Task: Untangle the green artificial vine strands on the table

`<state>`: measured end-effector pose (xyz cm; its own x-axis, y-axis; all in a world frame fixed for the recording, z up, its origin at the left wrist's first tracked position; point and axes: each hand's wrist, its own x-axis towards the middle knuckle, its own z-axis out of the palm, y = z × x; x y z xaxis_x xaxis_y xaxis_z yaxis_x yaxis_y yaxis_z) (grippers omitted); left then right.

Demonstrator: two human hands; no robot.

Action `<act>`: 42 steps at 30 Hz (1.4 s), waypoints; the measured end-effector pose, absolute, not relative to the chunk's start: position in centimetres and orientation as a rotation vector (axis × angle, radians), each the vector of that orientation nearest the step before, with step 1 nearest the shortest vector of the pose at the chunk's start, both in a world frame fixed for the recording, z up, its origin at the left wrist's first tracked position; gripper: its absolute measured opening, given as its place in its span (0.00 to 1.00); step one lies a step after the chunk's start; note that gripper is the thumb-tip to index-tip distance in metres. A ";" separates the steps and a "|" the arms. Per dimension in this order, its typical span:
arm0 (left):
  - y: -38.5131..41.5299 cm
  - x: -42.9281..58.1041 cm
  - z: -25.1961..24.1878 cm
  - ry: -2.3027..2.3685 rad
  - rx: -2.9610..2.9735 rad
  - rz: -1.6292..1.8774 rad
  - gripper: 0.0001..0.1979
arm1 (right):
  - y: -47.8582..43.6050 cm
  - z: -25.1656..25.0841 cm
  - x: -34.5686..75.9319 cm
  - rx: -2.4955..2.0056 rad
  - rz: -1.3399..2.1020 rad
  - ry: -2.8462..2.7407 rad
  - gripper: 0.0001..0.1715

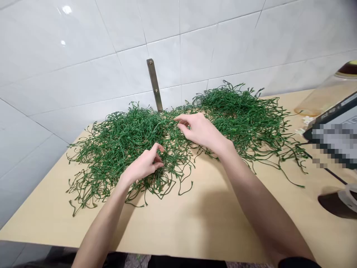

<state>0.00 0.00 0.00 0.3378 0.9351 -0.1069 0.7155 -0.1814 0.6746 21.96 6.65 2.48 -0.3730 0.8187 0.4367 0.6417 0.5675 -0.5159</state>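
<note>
A large tangled heap of thin green stem-like strands (111,137) with small forked tips lies on the left and middle of the table. A second heap of the same green strands (245,115) spreads to the right, joined to the first by a thinner layer. My left hand (143,163) is over the front right part of the left heap, its fingers bent and a gap showing between thumb and index finger. Over the thin layer between the heaps is my right hand (198,128), thumb and index finger apart. I see no strand held in either hand.
The light wooden table (178,227) meets a white tiled wall (234,48). A metal bracket (154,83) is fixed to the wall behind the heaps. At the right are a clear container (326,95), a dark-framed device (337,130), a cable and a dark round object (334,204).
</note>
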 end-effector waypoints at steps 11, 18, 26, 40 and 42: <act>-0.3 5.0 -1.5 1.095 1.151 1.045 0.24 | 1.8 0.5 23.1 -0.976 0.319 -1.688 0.19; -0.6 7.1 -6.9 0.926 0.977 1.067 0.24 | 1.1 -6.7 25.2 -0.936 0.144 -1.824 0.25; -1.2 6.7 -7.2 0.971 1.030 1.082 0.17 | 1.7 -8.8 25.8 -0.716 0.183 -1.917 0.04; -1.1 5.9 -7.2 1.024 1.123 1.125 0.13 | 0.2 -8.9 24.9 -0.836 0.042 -2.064 0.03; -1.2 5.9 -7.1 1.035 1.115 1.113 0.14 | -0.1 -8.8 24.8 -0.872 0.013 -2.055 0.04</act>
